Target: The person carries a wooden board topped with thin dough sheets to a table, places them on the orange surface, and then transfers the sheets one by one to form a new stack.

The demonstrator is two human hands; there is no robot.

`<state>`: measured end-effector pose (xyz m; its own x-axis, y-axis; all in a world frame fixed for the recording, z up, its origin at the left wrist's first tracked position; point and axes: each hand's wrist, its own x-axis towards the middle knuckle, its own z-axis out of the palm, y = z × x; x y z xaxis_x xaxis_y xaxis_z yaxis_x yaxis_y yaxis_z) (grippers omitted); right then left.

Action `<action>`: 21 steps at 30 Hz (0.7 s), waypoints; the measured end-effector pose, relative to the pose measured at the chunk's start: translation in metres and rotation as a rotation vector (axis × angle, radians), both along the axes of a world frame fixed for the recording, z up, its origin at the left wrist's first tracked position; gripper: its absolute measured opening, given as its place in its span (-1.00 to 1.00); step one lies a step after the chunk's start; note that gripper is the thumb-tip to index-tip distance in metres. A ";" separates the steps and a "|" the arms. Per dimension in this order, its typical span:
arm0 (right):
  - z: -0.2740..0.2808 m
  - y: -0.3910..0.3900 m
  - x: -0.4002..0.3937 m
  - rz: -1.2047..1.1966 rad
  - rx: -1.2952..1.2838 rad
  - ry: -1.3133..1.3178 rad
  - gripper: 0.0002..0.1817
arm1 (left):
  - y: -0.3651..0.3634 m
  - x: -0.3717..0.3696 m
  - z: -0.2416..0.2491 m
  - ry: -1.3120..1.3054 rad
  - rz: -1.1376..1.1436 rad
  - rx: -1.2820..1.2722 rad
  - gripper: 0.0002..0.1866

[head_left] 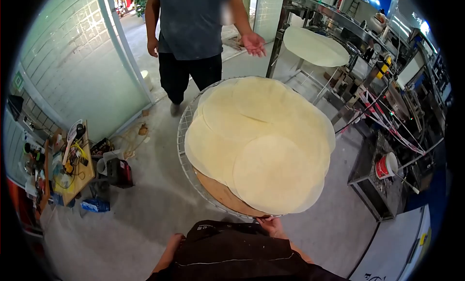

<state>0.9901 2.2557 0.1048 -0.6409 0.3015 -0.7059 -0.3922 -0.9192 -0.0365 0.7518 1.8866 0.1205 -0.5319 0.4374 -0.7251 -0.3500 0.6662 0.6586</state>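
A large round wire rack (181, 148) stands in front of me, with a brown board (218, 190) on it. Thin, pale yellow round sheets (271, 169) lie overlapped across most of the board and reach past the rack's edge on the right. My right hand (273, 227) is at the near rim, its fingers closed around the edge under the sheets. Down by my dark apron (232, 242) is my left hand (176, 239), away from the rack; its fingers are mostly hidden behind the cloth.
Across the rack stands a person (190, 29), one hand (253, 44) held out with an upturned palm. Another pale sheet (316, 47) hangs at the machine (334, 15) on the right. A white bucket (386, 166) sits on a metal stand; a cluttered table (80, 160) is left.
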 end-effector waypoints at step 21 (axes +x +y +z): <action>0.003 -0.009 -0.021 0.005 -0.117 -0.100 -0.38 | 0.312 0.132 0.376 -0.351 -1.530 1.102 -0.69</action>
<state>0.9686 2.2472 0.1079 -0.5668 0.2107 -0.7964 -0.3875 -0.9213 0.0320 0.8841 2.1984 0.4964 0.7824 0.5947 0.1850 -0.1474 -0.1118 0.9827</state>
